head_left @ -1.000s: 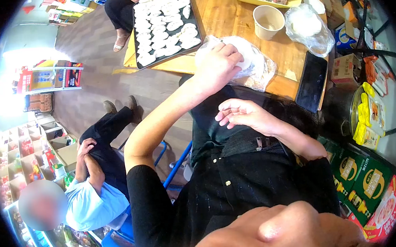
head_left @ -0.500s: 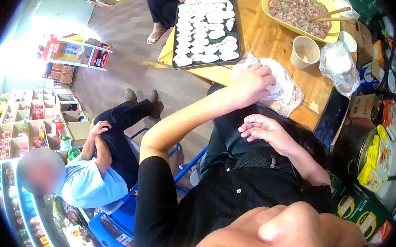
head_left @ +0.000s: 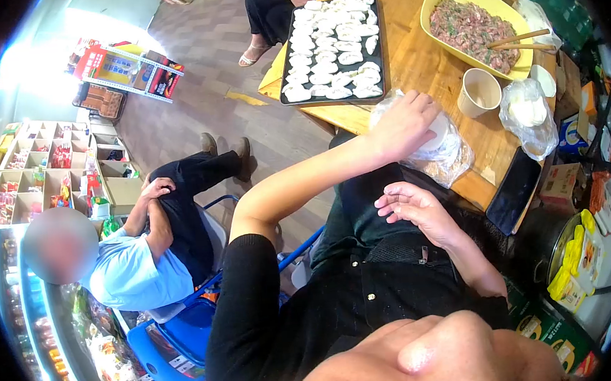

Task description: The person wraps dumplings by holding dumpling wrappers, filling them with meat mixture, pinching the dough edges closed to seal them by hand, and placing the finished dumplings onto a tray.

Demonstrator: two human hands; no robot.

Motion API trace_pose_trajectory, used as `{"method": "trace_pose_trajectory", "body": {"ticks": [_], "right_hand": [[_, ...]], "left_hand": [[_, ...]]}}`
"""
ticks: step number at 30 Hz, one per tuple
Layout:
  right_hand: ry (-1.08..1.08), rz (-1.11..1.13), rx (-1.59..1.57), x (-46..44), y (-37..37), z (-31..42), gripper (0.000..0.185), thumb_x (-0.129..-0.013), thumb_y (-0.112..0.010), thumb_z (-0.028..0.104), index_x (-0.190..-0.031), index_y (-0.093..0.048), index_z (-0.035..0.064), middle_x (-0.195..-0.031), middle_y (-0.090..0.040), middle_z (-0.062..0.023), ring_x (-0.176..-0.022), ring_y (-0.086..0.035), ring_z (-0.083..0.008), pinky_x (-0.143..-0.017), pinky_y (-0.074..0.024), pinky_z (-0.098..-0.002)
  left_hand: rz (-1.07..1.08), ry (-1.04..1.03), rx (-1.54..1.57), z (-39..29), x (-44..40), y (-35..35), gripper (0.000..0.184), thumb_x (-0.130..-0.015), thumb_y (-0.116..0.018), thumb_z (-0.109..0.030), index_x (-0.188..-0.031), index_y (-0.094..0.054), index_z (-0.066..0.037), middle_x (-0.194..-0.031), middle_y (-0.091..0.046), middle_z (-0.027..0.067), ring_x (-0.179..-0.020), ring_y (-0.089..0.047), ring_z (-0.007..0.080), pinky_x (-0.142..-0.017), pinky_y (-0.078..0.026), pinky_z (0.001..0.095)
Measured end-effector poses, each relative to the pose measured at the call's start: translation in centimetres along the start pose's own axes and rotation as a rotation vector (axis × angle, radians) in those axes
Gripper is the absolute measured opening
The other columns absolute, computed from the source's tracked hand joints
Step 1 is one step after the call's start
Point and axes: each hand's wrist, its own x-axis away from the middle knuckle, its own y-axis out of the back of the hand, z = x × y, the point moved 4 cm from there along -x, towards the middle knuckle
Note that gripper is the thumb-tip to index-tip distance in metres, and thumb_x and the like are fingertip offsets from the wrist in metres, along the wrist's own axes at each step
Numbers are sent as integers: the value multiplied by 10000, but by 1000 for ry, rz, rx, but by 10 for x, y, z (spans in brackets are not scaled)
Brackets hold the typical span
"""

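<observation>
My left hand (head_left: 407, 125) reaches over the table's near edge. Its fingers are bent and pressed together above a clear plastic bag (head_left: 452, 166) with a round white disc (head_left: 442, 137) on it. Whether something thin sits between the fingertips is hidden. In front of my belly, palm up and fingers apart, my right hand (head_left: 417, 209) holds nothing. Beyond the bag, rows of white dumplings (head_left: 325, 69) lie on a dark tray (head_left: 334, 98). A yellow bowl (head_left: 430, 32) holds minced filling (head_left: 471, 30) with chopsticks (head_left: 522, 39) stuck in it.
On the wooden table (head_left: 398, 49) stand a paper cup (head_left: 478, 93), a plastic bag with white dough (head_left: 529, 115) and a dark phone-like slab (head_left: 514, 190). A person in light blue (head_left: 137, 269) sits at left; another person's leg (head_left: 265, 13) shows beyond the tray.
The view has shifted slightly, so the table things appear a little further right. My left hand remains over the bag, and my right hand keeps its half-curled pose.
</observation>
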Motion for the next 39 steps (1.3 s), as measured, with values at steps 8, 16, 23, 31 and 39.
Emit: {"method": "trace_pose_trajectory", "body": {"ticks": [8, 16, 23, 31, 39], "right_hand": [[-9, -10, 1, 1, 1, 0, 312, -934, -536, 44, -1243, -499, 18, -1149, -611, -136, -1029, -614, -201, -877, -493, -318], [4, -5, -12, 1, 2, 0, 312, -942, -536, 64, -1249, -503, 23, -1152, -613, -130, -1024, -616, -201, -875, -491, -314], [292, -188, 70, 15, 27, 30, 275, -949, -523, 56, -1220, -518, 10, -1138, -619, -116, -999, -611, -188, -867, -492, -315], [587, -488, -210, 12, 55, 45, 454, -897, -440, -62, -1343, -393, 12, -1299, -489, -156, -1139, -538, -224, -946, -442, -339], [607, -552, -265, 12, 72, 41, 533, -877, -421, -96, -1388, -323, 23, -1300, -457, -157, -1199, -490, -222, -1021, -425, -361]], "left_hand": [[48, 37, 7, 7, -2, -6, 464, -713, -746, -156, -1143, -620, -35, -1060, -605, 125, -995, -553, 300, -908, -460, 381], [42, -123, -40, -9, -6, 0, 399, -702, -743, -152, -1073, -638, -45, -985, -591, 114, -950, -552, 298, -860, -471, 384], [-27, 23, 2, -9, 7, -4, 365, -654, -749, -224, -927, -616, -21, -987, -569, 161, -957, -534, 334, -828, -466, 426], [30, 158, -23, -16, 6, -5, 444, -618, -764, -144, -1030, -638, -39, -1059, -577, 139, -1014, -537, 337, -894, -458, 408], [-16, 148, 16, -17, 5, -4, 394, -683, -764, -150, -1042, -647, -37, -1060, -590, 138, -1021, -523, 335, -895, -450, 410]]}}
